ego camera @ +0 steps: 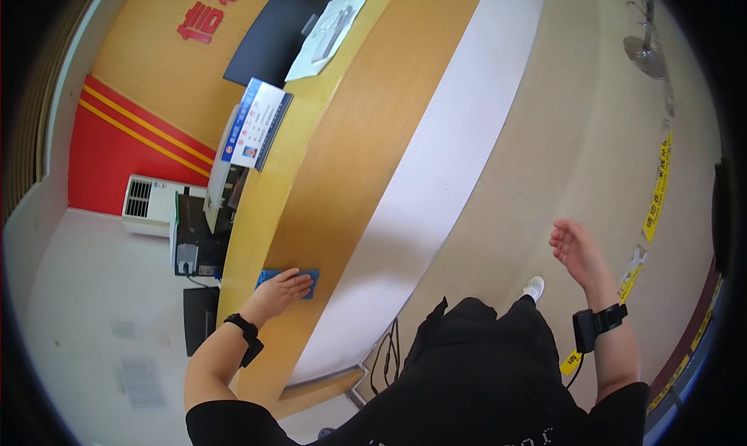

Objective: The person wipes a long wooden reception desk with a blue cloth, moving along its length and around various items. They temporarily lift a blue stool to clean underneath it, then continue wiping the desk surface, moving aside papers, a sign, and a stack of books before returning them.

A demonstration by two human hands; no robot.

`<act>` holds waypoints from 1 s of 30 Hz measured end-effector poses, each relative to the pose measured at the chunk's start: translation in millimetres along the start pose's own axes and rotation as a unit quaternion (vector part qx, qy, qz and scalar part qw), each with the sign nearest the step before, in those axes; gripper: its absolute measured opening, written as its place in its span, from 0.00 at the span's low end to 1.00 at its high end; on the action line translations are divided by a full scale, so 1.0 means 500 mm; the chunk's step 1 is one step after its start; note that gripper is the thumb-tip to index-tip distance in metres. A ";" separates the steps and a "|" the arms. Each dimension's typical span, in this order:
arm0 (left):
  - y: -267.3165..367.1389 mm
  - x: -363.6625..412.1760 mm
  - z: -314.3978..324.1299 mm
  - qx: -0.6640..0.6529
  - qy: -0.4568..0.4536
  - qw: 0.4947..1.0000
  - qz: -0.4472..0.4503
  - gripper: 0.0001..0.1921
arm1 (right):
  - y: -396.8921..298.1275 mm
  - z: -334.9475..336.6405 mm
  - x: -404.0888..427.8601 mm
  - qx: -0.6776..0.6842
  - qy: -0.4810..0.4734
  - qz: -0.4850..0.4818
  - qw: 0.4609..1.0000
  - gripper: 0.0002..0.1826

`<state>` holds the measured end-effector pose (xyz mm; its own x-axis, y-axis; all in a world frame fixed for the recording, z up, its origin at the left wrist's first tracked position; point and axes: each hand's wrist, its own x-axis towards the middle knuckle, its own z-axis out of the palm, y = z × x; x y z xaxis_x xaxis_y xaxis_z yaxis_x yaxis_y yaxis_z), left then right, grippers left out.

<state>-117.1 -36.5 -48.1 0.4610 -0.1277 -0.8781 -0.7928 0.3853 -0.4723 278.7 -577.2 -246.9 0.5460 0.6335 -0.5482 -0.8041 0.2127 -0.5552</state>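
My left hand [285, 289] lies flat over a folded blue cloth [310, 288], holding it against the upper part of the wood-coloured front panel [350, 136] of a reception counter. Edges of the cloth show around the fingers. Just above the panel runs the yellow countertop [280, 206]. Away from the counter, over the floor, my right hand [575, 250] hangs in the air with loosely curled fingers and nothing in it. Each wrist wears a black strapped device.
On the countertop stand a sign holder [257, 125] bearing writing and a sheet of paper [330, 34], with a monitor [280, 31] behind. Black cables [388, 355] hang by the counter's near end. Yellow tape [658, 189] marks the floor, and a metal stand base [644, 58] is farther off.
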 end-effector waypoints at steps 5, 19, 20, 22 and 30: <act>-0.178 0.061 0.035 -0.328 0.046 0.942 -0.059 0.25 | 0.011 -0.021 -0.025 0.030 0.025 0.014 0.999 0.14; -0.794 0.345 0.308 -0.358 0.182 0.904 -0.148 0.22 | -0.015 -0.181 -0.116 0.156 0.217 -0.123 0.956 0.13; -0.835 0.372 0.333 -0.362 0.171 0.905 -0.145 0.23 | -0.014 -0.196 -0.119 0.172 0.236 -0.132 0.947 0.13; -0.927 0.431 0.384 -0.328 0.176 0.917 -0.144 0.23 | -0.018 -0.222 -0.120 0.203 0.266 -0.151 0.930 0.13; -1.303 0.639 0.522 -0.332 0.093 0.922 -0.175 0.26 | -0.077 -0.241 -0.073 0.288 0.341 -0.217 0.868 0.13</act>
<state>650.7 -89.7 -1.0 0.7082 -0.3161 -0.6313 -0.7056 -0.3467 -0.6180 318.1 -698.1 -280.8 0.6812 -0.1463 -0.7173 -0.3644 0.7820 -0.5056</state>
